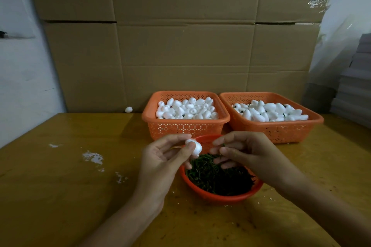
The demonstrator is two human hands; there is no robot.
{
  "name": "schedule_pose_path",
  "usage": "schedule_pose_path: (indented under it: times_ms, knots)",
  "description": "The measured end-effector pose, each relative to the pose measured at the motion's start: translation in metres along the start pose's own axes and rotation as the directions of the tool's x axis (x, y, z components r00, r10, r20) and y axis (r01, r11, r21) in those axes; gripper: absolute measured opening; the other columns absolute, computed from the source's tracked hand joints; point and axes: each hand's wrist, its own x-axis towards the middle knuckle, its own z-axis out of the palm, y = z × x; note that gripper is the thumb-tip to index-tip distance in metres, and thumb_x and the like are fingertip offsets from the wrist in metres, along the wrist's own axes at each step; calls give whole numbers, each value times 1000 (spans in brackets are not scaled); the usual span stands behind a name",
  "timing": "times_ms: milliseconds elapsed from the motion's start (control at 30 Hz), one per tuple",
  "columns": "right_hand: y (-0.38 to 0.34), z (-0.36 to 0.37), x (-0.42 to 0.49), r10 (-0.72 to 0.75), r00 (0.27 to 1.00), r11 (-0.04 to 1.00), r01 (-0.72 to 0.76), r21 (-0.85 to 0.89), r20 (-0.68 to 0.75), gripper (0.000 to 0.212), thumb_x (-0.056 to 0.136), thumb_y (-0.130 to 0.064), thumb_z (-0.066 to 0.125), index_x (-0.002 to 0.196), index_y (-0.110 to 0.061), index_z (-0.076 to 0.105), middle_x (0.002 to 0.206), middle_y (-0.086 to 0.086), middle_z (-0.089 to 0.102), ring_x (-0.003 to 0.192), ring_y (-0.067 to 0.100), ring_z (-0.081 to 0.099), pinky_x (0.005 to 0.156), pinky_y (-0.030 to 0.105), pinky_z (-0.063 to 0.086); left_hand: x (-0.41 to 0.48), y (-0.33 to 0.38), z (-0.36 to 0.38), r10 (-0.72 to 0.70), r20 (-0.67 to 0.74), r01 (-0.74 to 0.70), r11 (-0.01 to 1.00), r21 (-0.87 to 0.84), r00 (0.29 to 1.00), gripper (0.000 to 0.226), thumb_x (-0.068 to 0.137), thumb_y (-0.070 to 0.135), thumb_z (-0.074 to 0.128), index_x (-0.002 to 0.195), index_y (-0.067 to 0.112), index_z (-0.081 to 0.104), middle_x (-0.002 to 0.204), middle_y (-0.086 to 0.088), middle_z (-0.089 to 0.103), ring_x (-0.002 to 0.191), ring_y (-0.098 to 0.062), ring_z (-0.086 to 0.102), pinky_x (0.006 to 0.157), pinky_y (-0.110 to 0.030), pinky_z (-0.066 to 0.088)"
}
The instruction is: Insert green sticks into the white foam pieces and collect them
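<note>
Head view. The left hand pinched one white foam piece between thumb and fingertips, above the far rim of the red bowl. The right hand, thumb and forefinger closed on a green stick, was level with the foam and just to its right, the two not yet touching. Little of the stick showed, so its long axis could not be read with certainty. Judged next: a short leftward push, stick tip into foam. The bowl held the heap of green sticks. Farther back on the table, the left basket held plain foam pieces. The right basket held pieces showing green, probably finished ones.
</note>
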Motion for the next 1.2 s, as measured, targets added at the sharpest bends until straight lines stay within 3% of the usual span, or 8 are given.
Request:
schedule_pose_path:
  times_ms: [100, 233, 467, 667, 967, 1200]
  knots:
    - [-1, 1, -1, 15, 999, 1000, -16, 11, 42, 33, 88, -16, 67, 117, -4, 60, 102, 10, 80, 95, 26, 79, 76, 32, 65, 0, -2, 0, 8, -8, -8, 1000, 12, 1000, 22, 78, 27, 85, 100, 21, 81, 96, -13, 80, 77, -22, 77, 57, -22, 56]
    - [-1, 2, -2, -16, 998, 1000, 16, -2, 61, 38, 85, -19, 72, 110, 1, 50, 96, 14, 80, 87, 32, 79, 68, 34, 65, 0, -1, 0, 12, 22, -12, 1000, 6, 1000, 27, 76, 24, 87, 102, 24, 80, 103, -11, 81, 87, -24, 79, 62, -21, 57]
    - [-1, 2, -3, -122, 992, 985, 125, -116, 33, 29, 82, -21, 79, 95, 1, 65, 83, 12, 79, 72, 29, 76, 57, 28, 59, -1, -2, 2, 29, 50, -31, 999, 42, 998, 22, 76, 25, 86, 97, 23, 80, 104, -6, 81, 89, -21, 79, 62, -21, 57]
    - [-1, 2, -4, -113, 991, 985, 121, -124, 69, 22, 81, -18, 80, 100, -9, 75, 96, 8, 80, 82, 26, 77, 66, 29, 63, -1, -4, 2, 26, 42, -27, 999, 32, 999, 25, 75, 21, 86, 98, 14, 77, 103, -8, 81, 89, -24, 79, 61, -20, 57]
    - [2, 2, -3, -93, 993, 990, 100, -98, 65, 31, 88, -19, 70, 119, -12, 67, 102, 4, 81, 89, 24, 79, 72, 32, 65, 2, -6, -2, 11, 51, -11, 1000, 1, 999, 37, 78, 18, 84, 111, 8, 73, 109, -8, 80, 97, -24, 79, 65, -23, 60]
    - [5, 2, -1, -96, 992, 992, 102, -72, 82, 22, 96, -20, 61, 111, -4, 61, 106, 7, 79, 94, 26, 77, 77, 36, 64, 2, -6, -2, 7, 67, -9, 1000, 22, 998, 36, 76, 17, 84, 110, 11, 76, 109, -5, 80, 99, -21, 78, 67, -25, 61]
